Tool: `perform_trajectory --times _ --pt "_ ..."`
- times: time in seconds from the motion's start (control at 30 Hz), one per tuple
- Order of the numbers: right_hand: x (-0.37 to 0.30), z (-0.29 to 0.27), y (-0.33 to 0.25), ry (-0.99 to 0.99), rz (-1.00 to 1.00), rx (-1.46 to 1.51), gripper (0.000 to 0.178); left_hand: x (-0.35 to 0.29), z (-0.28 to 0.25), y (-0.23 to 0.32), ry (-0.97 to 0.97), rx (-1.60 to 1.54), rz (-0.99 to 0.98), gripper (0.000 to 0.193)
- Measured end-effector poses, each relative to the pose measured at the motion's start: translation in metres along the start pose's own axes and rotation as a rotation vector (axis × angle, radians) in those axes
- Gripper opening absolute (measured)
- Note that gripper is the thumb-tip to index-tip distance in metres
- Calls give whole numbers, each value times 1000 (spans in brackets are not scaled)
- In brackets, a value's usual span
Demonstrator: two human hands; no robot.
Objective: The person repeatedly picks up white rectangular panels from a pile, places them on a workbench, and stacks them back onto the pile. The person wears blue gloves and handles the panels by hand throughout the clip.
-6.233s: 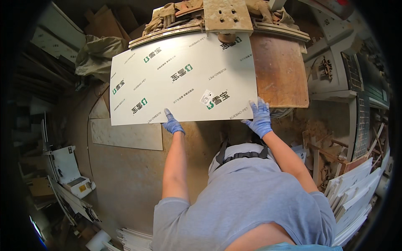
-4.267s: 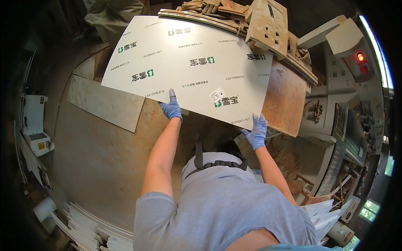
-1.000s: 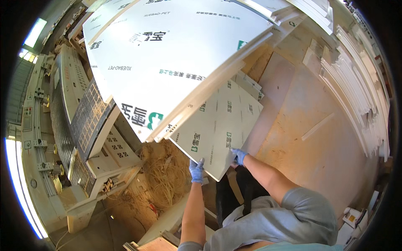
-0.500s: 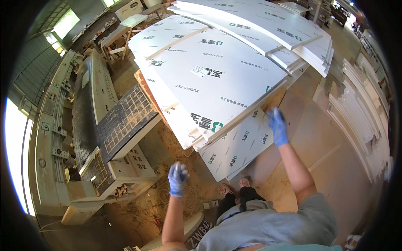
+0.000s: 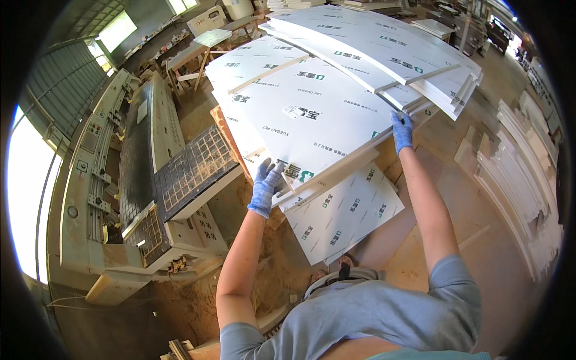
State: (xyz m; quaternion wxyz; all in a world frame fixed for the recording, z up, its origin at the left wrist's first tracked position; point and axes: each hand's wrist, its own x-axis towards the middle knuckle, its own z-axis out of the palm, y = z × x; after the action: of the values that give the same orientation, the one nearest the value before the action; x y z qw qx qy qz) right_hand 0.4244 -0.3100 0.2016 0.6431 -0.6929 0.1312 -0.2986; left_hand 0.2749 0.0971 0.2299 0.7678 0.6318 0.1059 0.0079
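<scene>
A large white panel (image 5: 342, 135) with printed protective film lies on a stack of similar boards in front of me. My left hand (image 5: 266, 187), in a blue-grey glove, is at its near-left corner, fingers bent over the edge. At the near-right corner, my right hand (image 5: 401, 132) in a matching glove grips the panel's edge, fingertips on top. Both arms reach forward, and the undersides of the hands are hidden. Below the near edge, another printed white board (image 5: 351, 219) lies lower down, close to my feet.
More white panels (image 5: 366, 45) overlap on the far side of the stack. Left stands a long machine (image 5: 144, 129) with a dusty gridded side table (image 5: 195, 168). White strips (image 5: 516, 186) are piled at right. Sawdust and tangled cords or strips cover the floor at lower left.
Both hands have moved forward and up from beside my body onto the panel's near corners. My body has come closer to the stack, and the view has shifted slightly.
</scene>
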Motion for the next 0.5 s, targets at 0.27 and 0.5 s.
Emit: perform_trajectory --times 0.27,0.5 --pt "-75 -10 10 -38 -153 -125 40 3 -23 18 50 -164 -122 43" --pt "-111 -47 -37 -322 594 808 47 -157 47 -31 -395 106 -227 59"
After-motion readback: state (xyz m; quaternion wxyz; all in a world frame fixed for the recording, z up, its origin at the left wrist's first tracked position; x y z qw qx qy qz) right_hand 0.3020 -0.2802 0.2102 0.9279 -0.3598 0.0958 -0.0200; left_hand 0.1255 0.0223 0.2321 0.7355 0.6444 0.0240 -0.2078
